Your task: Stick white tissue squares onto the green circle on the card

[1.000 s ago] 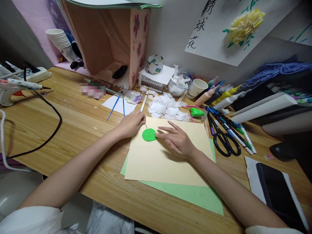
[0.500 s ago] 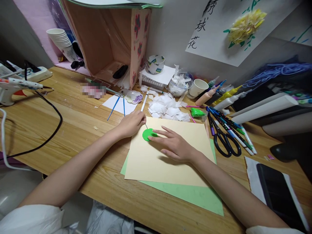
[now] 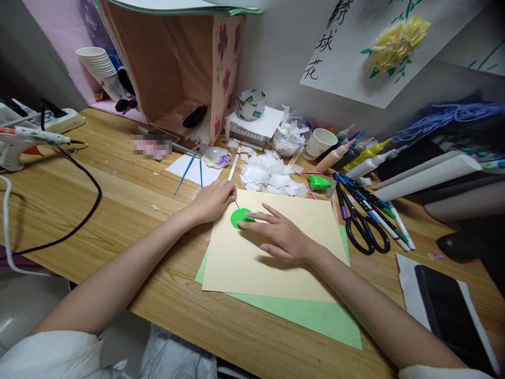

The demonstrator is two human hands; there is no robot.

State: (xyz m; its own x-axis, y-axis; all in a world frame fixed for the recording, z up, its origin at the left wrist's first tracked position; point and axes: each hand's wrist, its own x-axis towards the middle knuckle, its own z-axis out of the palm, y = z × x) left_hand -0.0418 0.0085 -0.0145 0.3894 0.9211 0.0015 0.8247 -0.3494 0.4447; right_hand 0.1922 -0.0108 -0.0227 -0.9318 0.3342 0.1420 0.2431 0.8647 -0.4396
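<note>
A flat, round piece of bright green clay (image 3: 236, 216) lies on a cream sheet of paper (image 3: 244, 268), close to its upper left corner. From its upper edge runs a thin dark wire (image 3: 237, 204), whose other end is pinched in the closed fingertips of my left hand (image 3: 215, 201). My right hand (image 3: 287, 238) is open, palm down and fingers apart, with its fingertips on the right part of the clay and covering some of it. Beneath the cream sheet a light green sheet (image 3: 315, 321) sticks out along the bottom and right.
White paper scraps (image 3: 266, 173) and a bag of green clay (image 3: 320, 182) sit behind the sheets. Black-handled scissors (image 3: 365, 234) and several pens lie at the right, near a phone (image 3: 450, 310). A glue gun (image 3: 19, 142) with its cable occupies the left.
The fingertips of my right hand have shifted very slightly on the green clay. My left hand keeps its hold on the wire in the same place.
</note>
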